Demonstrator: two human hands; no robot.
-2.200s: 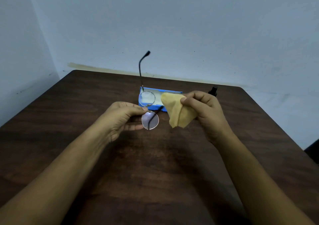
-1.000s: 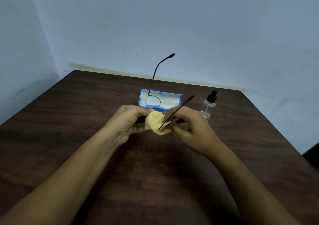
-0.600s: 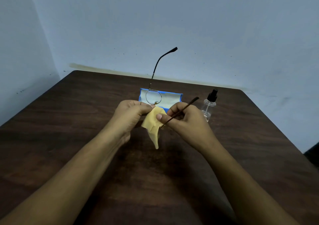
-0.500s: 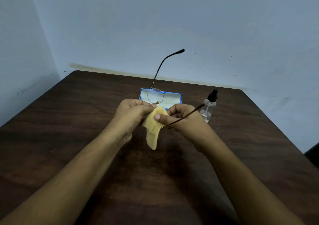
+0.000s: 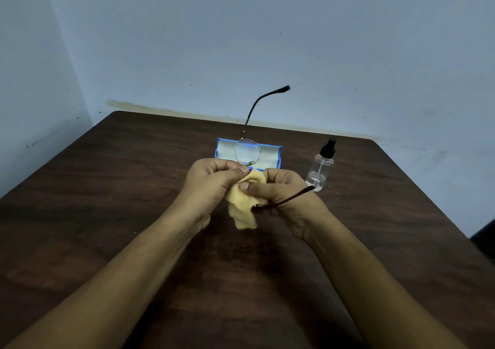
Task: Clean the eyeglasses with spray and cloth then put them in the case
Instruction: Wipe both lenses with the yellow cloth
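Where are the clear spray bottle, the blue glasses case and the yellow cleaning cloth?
clear spray bottle with black nozzle (image 5: 318, 172): head view, on its transparent body.
open blue glasses case (image 5: 278, 155): head view, on its right wall.
yellow cleaning cloth (image 5: 241, 209): head view, on the fold hanging below the hands.

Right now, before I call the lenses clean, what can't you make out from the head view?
- Second lens: hidden by the cloth and right hand.
- Smears on the visible lens: too small to tell.
- Case: near edge covered by both hands; left hand in front.
- Bottle liquid level: too small and clear to tell.
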